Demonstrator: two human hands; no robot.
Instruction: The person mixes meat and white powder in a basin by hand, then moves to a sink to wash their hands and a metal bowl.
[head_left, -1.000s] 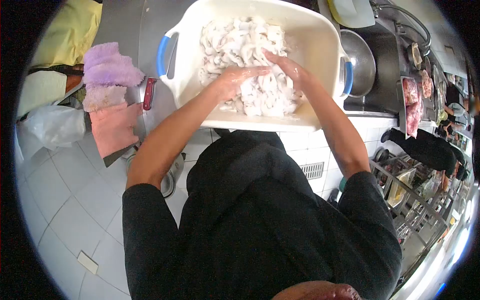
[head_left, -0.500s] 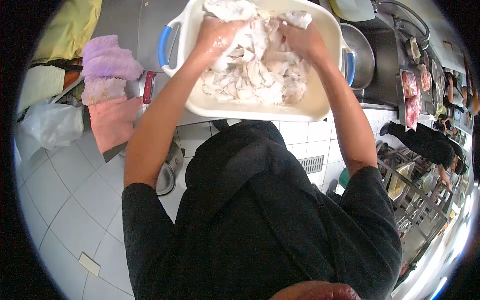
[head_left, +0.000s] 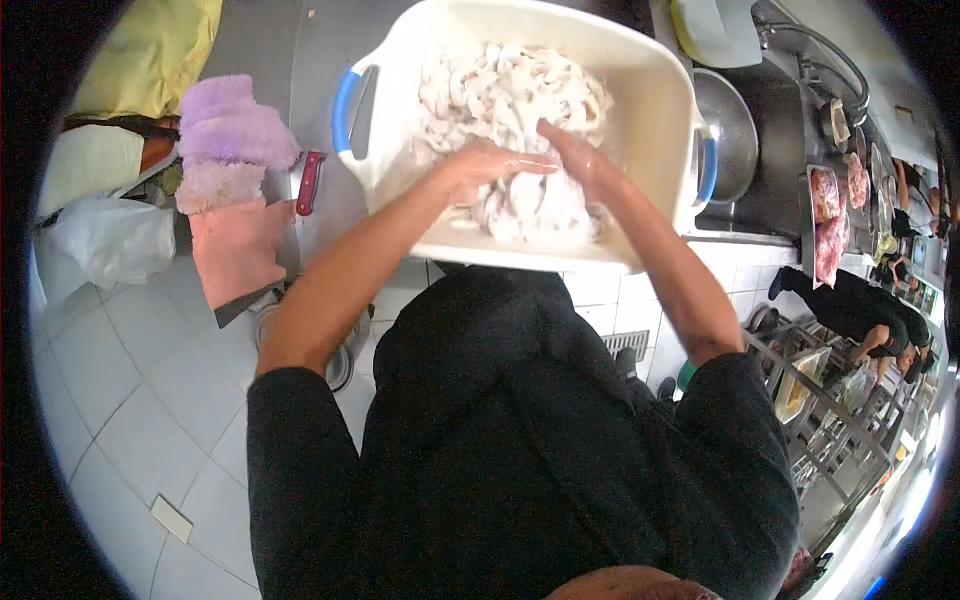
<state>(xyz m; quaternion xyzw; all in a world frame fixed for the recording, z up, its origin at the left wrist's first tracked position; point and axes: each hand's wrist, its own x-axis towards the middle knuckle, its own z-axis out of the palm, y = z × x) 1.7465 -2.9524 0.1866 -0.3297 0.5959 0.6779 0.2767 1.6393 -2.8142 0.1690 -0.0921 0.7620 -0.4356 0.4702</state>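
A white plastic tub point(head_left: 655, 95) with blue handles sits on the steel counter, filled with pale, floured strips of raw meat point(head_left: 505, 90). My left hand point(head_left: 490, 165) and my right hand point(head_left: 580, 160) are pressed together on the near part of the pile, fingers spread flat and coated in white. Both hands push down on the strips near the tub's front wall. Neither hand is closed around a piece.
A red-handled knife point(head_left: 310, 182) and purple and pink cloths point(head_left: 232, 130) lie left of the tub. A steel bowl point(head_left: 735, 130) stands at the right, trays of raw meat point(head_left: 828, 205) beyond it. Another person point(head_left: 860, 310) bends at the right, by wire racks.
Half a second ago both hands were lifted at the tub's far side, gripping clumps of meat. They have come back to the near side and lie flat on the pile.
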